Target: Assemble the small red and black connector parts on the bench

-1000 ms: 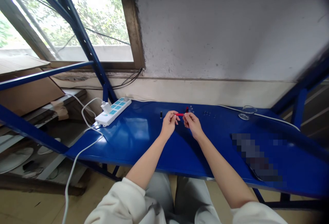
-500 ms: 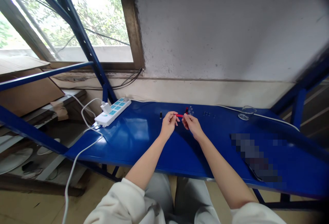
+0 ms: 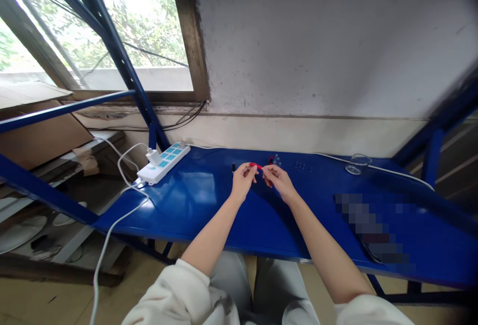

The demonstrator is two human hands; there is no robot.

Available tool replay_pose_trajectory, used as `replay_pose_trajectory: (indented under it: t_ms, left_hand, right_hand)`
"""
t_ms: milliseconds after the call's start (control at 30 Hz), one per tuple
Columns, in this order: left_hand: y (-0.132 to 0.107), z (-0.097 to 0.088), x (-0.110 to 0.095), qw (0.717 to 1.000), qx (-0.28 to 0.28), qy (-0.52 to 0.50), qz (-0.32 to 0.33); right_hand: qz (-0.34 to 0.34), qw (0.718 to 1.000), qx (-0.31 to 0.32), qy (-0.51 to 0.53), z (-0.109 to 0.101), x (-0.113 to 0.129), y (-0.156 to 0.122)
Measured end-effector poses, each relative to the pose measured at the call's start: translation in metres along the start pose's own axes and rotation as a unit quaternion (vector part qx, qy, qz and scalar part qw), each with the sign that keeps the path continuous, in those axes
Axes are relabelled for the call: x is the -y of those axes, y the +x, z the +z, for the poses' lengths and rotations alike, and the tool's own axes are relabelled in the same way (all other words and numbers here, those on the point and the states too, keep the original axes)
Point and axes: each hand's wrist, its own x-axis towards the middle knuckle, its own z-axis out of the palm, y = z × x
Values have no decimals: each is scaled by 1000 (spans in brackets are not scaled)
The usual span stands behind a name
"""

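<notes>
A short, slim red tube (image 3: pixel 256 165), pen-like in shape, spans the gap between my two hands above the blue table (image 3: pixel 209 215). My left hand (image 3: pixel 243 181) pinches its left part between thumb and fingers. At its right end, the fingertips of my right hand (image 3: pixel 278 180) are closed in a pinch; they hide that end. Just left of my left hand a small black cylinder (image 3: pixel 233 166) stands on the table. Behind my right hand are a small red piece (image 3: pixel 271 159) and several clear pieces (image 3: pixel 277 159), partly covered by the hand.
A white power strip (image 3: pixel 164 163) with a plugged-in adapter lies at the left, its cable hanging over the edge. More tiny clear parts (image 3: pixel 299 165) lie right of my hands. Farther right are a round clear object (image 3: pixel 354 168) and a dark pixelated item (image 3: pixel 368 228).
The red tube has shifted left and tilted, with more of it showing at my left fingertips. My left hand has moved slightly left; my right fingers have changed their pinch.
</notes>
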Motion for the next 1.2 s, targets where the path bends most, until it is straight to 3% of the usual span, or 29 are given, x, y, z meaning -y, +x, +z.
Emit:
replay_pose_trajectory:
  t_ms: [233, 433, 600, 733, 900, 1200]
  left_hand:
    - [0, 1, 1, 1000, -14, 18, 13]
    - [2, -2, 2, 997, -68, 15, 28]
    - [3, -4, 7, 995, -88, 42, 27]
    - [4, 3, 14, 987, -25, 159, 24]
    - [15, 20, 24, 944, 74, 321, 33]
    - [30, 41, 39, 907, 48, 417, 24]
  right_hand:
    - [-11, 998, -21, -53, 0, 0, 0]
    - [-85, 972, -18, -220, -4, -8, 3]
    - [-12, 953, -2, -304, -26, -12, 5]
    - [58, 916, -77, -390, -45, -11, 7]
    - [96, 870, -131, -466, -50, -15, 9]
    - [139, 823, -119, -537, -44, -24, 9]
